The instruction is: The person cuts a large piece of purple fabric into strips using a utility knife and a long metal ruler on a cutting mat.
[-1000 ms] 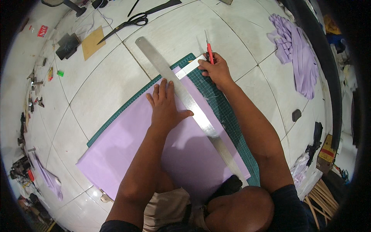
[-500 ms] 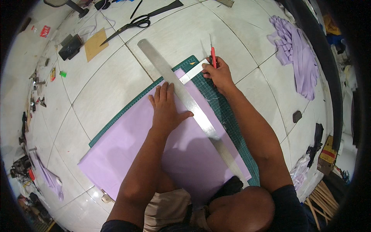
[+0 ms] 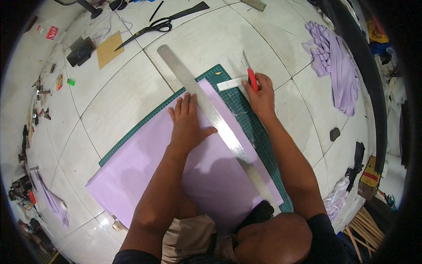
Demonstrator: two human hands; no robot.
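Note:
A lilac fabric piece (image 3: 145,163) lies flat over a green cutting mat (image 3: 252,119). A long metal ruler (image 3: 226,136) runs slantwise across it, leaving a narrow lilac strip on its right. My left hand (image 3: 187,121) rests flat on the fabric, fingers spread, fingertips and thumb at the ruler's left edge. Off the mat's far right edge, my right hand (image 3: 262,97) grips a red-handled cutter knife (image 3: 252,79), blade pointing up and away. The same hand also holds a short white ruler (image 3: 231,84), whose free end is over the mat, apart from the long ruler.
Large black scissors (image 3: 154,28) lie beyond, partly over a tan paper piece (image 3: 110,49). Bundled lilac strips (image 3: 338,70) sit at far right, near a small dark block (image 3: 335,134). My bare knee (image 3: 272,237) is by the ruler's near end.
My right hand has moved right and slightly nearer, drawing the short ruler away from the long ruler; the knife has tilted. My left hand stays nearly in place.

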